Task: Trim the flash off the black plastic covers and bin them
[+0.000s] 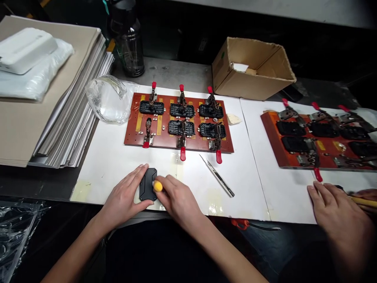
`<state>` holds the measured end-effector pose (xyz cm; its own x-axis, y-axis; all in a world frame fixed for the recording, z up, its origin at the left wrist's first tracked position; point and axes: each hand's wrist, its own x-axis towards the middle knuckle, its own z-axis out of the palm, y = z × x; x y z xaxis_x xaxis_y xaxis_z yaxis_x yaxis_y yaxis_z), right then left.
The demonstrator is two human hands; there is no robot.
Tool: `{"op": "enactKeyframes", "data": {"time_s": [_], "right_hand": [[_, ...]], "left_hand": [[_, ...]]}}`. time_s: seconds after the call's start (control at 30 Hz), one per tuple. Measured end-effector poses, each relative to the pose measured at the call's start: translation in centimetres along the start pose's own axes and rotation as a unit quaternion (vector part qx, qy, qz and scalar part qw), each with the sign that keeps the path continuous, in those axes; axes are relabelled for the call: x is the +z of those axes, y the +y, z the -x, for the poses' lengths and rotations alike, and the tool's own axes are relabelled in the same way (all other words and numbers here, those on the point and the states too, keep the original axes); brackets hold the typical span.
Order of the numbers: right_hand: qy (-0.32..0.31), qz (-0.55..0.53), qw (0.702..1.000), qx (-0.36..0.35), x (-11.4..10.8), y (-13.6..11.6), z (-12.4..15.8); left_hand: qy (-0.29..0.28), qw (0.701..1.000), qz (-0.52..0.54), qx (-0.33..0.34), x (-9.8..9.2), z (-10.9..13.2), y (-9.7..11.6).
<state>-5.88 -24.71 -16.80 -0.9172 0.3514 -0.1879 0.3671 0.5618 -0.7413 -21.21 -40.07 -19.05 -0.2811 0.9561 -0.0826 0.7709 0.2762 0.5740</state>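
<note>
My left hand [125, 194] holds a flat black plastic cover [148, 184] against the white paper, thumb and fingers at its edges. My right hand [180, 198] is closed around a tool with a rounded yellow end [158, 186], held over the cover's right side; its working tip is hidden. Beyond my hands lies a red-brown fixture board [159, 138] with red-tipped toggle clamps. Several black plastic parts [181, 110] sit under the clamps, while the front-left clamp [148, 131] has no part beneath it. A slim metal craft knife [219, 177] rests to the right.
At right, a co-worker's hand [338, 212] is near a second clamp board [272, 137]. A cardboard box [247, 84] stands behind. Stacked cardboard sheets [73, 78], a clear plastic bag [106, 100] and a dark bottle [129, 47] are at left and back.
</note>
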Motion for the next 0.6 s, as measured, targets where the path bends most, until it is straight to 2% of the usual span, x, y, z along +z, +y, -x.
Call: {"op": "enactKeyframes", "data": {"time_s": [0.1,0.17,0.27,0.37,0.43,0.47,0.53,0.6], "right_hand": [[-0.084,0.018,0.996,0.016,-1.2,-0.7,2.2],[-0.078,-0.007,0.996,0.052,-1.8,-1.1,3.6],[-0.068,-0.104,0.987,0.104,-1.8,-1.4,4.9],[-0.098,-0.219,0.966,0.096,-1.2,-1.6,5.5],[-0.107,-0.262,0.955,0.086,-0.9,-1.5,5.9],[-0.11,-0.271,0.952,0.092,-0.9,-1.5,6.3],[-0.115,-0.266,0.95,0.119,-1.1,-1.1,7.1],[-0.118,-0.246,0.95,0.154,-1.2,-0.5,8.4]], "left_hand": [[0.008,1.0,0.003,0.003,-0.4,0.0,-0.2],[0.047,0.998,-0.001,0.033,-0.7,0.5,0.3],[0.075,0.989,0.015,0.123,-0.3,2.3,2.5],[0.067,0.98,0.075,0.17,0.8,4.2,5.2],[0.111,0.979,0.096,0.143,1.0,4.4,5.7],[0.141,0.979,0.092,0.113,0.7,4.0,5.2],[0.204,0.977,0.053,0.024,-1.0,2.1,3.0],[0.254,0.963,-0.017,-0.094,-3.8,-0.6,-0.3]]}}
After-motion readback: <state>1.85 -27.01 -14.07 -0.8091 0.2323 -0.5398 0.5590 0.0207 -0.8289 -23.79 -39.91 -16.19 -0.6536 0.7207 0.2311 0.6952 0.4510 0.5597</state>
